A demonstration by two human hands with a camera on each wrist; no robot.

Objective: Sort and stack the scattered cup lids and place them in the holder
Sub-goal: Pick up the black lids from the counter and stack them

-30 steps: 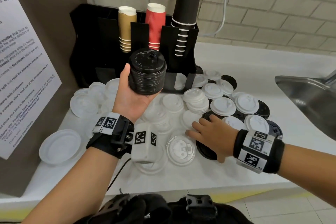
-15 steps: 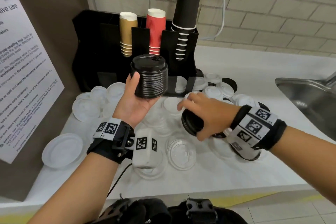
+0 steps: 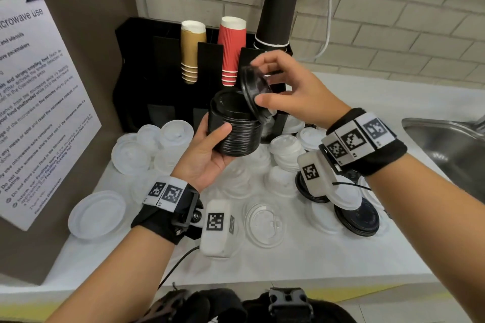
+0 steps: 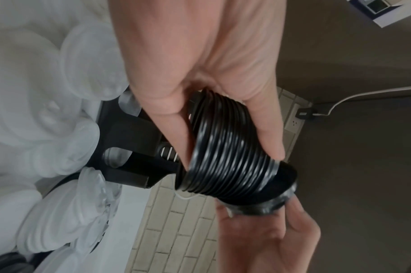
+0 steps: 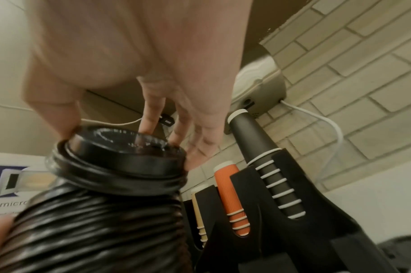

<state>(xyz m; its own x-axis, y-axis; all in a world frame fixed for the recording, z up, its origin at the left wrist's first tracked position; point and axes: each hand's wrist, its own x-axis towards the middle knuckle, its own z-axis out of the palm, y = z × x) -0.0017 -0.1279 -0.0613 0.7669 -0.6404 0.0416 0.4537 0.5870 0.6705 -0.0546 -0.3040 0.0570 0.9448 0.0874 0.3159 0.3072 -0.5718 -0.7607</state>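
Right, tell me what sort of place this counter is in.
Probably a shared office or staff pantry: a posted notice on microwave use, a black holder of paper cups against the brick wall, and a steel sink set into the white counter.

Black lid stack [image 3: 235, 128], white lids [image 3: 286, 147], tan cups [image 3: 190, 50], red ribbed cups [image 3: 232, 47], black-white checkered wristbands [image 3: 353, 139].
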